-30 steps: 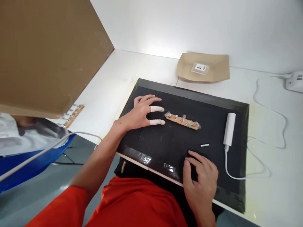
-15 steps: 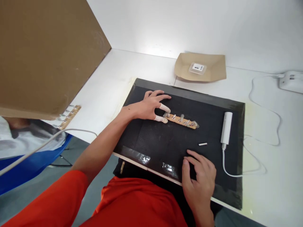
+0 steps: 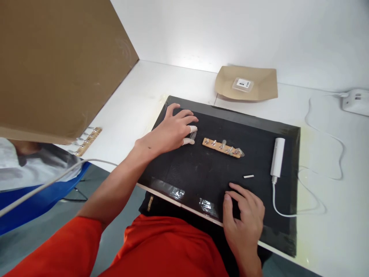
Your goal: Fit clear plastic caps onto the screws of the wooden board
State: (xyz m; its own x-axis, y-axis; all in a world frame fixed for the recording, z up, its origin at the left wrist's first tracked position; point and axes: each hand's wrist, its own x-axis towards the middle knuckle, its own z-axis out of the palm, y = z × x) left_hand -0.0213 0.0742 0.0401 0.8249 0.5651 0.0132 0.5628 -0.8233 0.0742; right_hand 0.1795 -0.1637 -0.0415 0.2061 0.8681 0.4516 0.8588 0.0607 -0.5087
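My left hand (image 3: 173, 130) rests on the black mat (image 3: 201, 177), two fingertips in white finger cots pinching a small clear piece (image 3: 192, 135) just left of a tan strip (image 3: 221, 147) that carries several small metal and clear parts. My right hand (image 3: 243, 221) lies flat near the mat's front edge, fingers spread and holding nothing. A short white stick (image 3: 248, 176) lies on the mat just beyond that hand.
A white cylindrical device (image 3: 277, 156) with a cable lies at the mat's right. A brown paper tray (image 3: 247, 82) holding a small labelled packet sits behind. A cardboard panel (image 3: 57, 65) stands left, another tan strip (image 3: 88, 141) below it. A white power adapter (image 3: 356, 102) is far right.
My left hand reached to the strip's left end, pinched a small clear piece there and has drawn back to the left with it. The right hand has stayed put.
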